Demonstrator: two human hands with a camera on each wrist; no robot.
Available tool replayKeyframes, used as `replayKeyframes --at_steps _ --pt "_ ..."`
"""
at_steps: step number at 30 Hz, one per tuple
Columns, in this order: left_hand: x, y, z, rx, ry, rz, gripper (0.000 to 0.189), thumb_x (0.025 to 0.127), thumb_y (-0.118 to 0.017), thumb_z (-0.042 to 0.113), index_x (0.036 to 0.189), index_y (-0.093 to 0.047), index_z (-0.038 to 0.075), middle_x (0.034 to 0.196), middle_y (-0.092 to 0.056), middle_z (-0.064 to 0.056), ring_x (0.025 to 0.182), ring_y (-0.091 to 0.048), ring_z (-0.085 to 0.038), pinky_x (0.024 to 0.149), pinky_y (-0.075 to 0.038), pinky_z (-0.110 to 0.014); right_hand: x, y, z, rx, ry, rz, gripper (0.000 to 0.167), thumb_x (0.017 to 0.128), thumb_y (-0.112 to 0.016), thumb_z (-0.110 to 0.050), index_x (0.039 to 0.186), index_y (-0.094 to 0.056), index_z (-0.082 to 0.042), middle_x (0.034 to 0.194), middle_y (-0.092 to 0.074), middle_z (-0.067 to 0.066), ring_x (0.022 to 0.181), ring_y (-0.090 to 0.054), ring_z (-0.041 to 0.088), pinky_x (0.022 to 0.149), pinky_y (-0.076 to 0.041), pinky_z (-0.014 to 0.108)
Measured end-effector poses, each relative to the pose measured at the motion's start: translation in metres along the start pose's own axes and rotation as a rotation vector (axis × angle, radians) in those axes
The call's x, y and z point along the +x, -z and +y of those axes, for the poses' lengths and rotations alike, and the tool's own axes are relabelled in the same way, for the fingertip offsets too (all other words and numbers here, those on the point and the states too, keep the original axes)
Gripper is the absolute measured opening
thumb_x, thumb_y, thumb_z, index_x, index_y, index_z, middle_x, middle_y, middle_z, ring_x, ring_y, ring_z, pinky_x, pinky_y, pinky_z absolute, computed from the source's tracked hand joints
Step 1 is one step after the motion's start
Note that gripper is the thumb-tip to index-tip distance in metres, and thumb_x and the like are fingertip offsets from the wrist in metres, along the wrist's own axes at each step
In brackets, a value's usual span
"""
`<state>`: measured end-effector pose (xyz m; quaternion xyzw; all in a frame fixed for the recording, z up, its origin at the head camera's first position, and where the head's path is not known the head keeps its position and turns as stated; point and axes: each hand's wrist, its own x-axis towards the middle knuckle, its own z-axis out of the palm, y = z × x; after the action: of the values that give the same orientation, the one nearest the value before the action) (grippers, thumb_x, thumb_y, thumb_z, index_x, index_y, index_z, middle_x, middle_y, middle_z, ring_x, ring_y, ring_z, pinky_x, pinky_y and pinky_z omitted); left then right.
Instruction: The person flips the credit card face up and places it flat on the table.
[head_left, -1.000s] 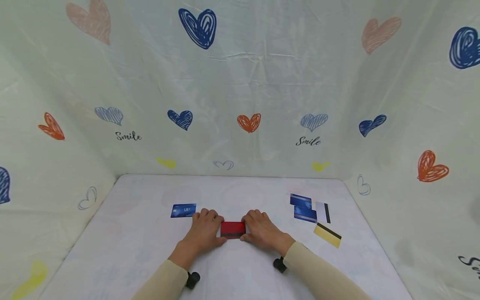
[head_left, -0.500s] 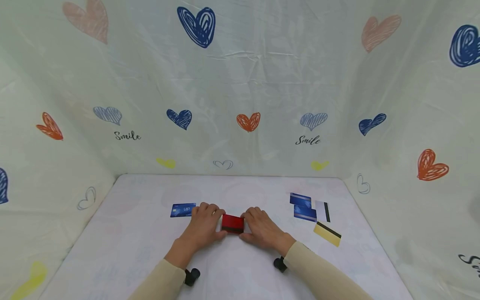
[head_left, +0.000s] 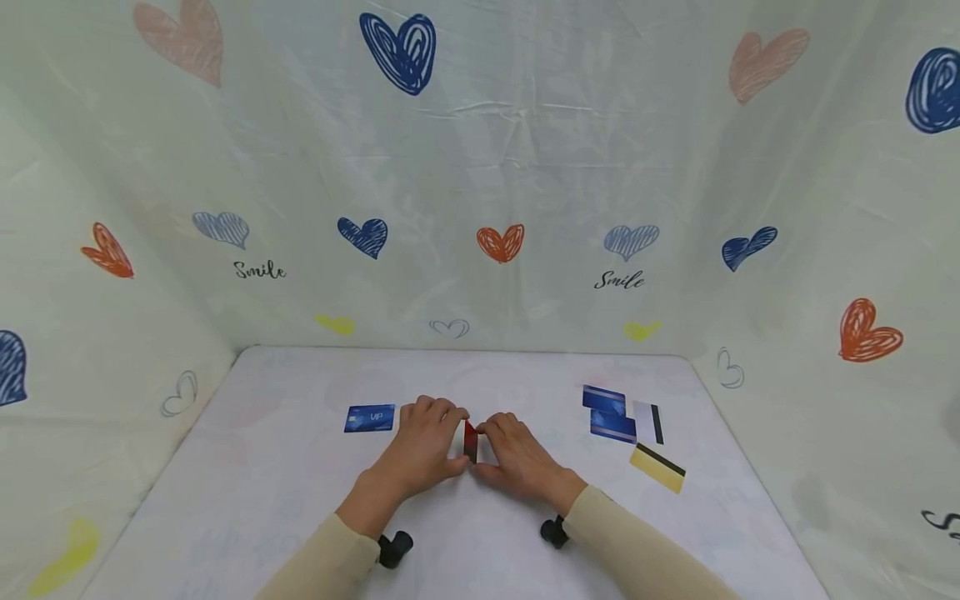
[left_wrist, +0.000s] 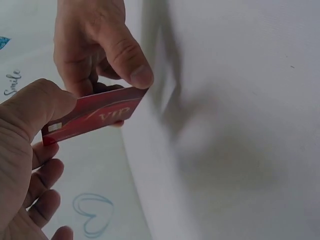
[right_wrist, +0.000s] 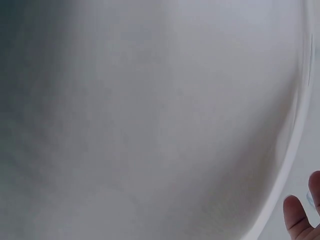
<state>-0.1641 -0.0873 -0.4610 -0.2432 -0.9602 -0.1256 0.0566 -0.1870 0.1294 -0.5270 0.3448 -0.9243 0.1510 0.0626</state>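
Observation:
Between both hands a red bank card [head_left: 470, 442] is held up on edge, seen nearly edge-on from the head. The left wrist view shows the face of this card [left_wrist: 95, 115], with gold "VIP" lettering and a chip. My left hand [head_left: 423, 446] pinches one end, its thumb over the card and its fingers curled below. From the opposite side my right hand [head_left: 521, 458] pinches the other end, with the thumb at a corner and a fingertip at the lower edge. In the right wrist view only some fingers [right_wrist: 299, 217] show at the lower right; the card is out of that view.
A blue VIP card [head_left: 369, 418] lies left of the hands on the white-covered table [head_left: 465, 542]. To the right lie two overlapping blue cards [head_left: 612, 425], a white card [head_left: 645, 423] with a black stripe and a gold card [head_left: 657, 468]. A heart-printed curtain [head_left: 555, 183] surrounds the table.
The red card has gone from facing the head camera with its stripe side to standing nearly edge-on. My hands have drawn closer together, the left one moving rightward and up.

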Motion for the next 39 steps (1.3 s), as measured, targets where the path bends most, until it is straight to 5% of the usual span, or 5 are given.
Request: replayKeyframes --at_steps 18,28,39 --pt "0.0 -0.007 -0.006 -0.11 0.024 -0.043 0.065 0.085 -0.089 0.04 0.141 -0.067 0.015 0.128 -0.063 -0.006 0.122 -0.049 -0.028 0.104 -0.04 -0.052 -0.003 0.0 -0.007 0.383 -0.07 0.009 0.047 0.101 -0.073 -0.027 0.139 -0.05 -0.012 0.138 -0.05 0.004 0.129 -0.051 0.018 0.109 -0.052 0.039" --pt "0.003 -0.012 -0.004 -0.163 0.033 -0.065 0.065 0.085 -0.089 0.042 0.14 -0.067 0.016 0.132 -0.063 -0.007 0.125 -0.048 -0.028 0.105 -0.042 -0.051 -0.006 -0.001 -0.006 0.338 0.006 0.122 0.043 0.095 -0.08 -0.021 0.129 -0.055 -0.01 0.131 -0.053 0.005 0.126 -0.052 0.02 0.106 -0.053 0.04" --pt "0.002 -0.017 0.002 -0.142 0.111 -0.083 0.066 0.081 -0.092 0.034 0.134 -0.061 0.009 0.129 -0.068 -0.011 0.124 -0.052 -0.032 0.103 -0.048 -0.054 -0.014 0.012 -0.006 0.321 -0.167 0.052 0.069 0.09 -0.086 -0.029 0.148 -0.05 -0.012 0.139 -0.049 0.005 0.131 -0.052 0.021 0.109 -0.053 0.044"
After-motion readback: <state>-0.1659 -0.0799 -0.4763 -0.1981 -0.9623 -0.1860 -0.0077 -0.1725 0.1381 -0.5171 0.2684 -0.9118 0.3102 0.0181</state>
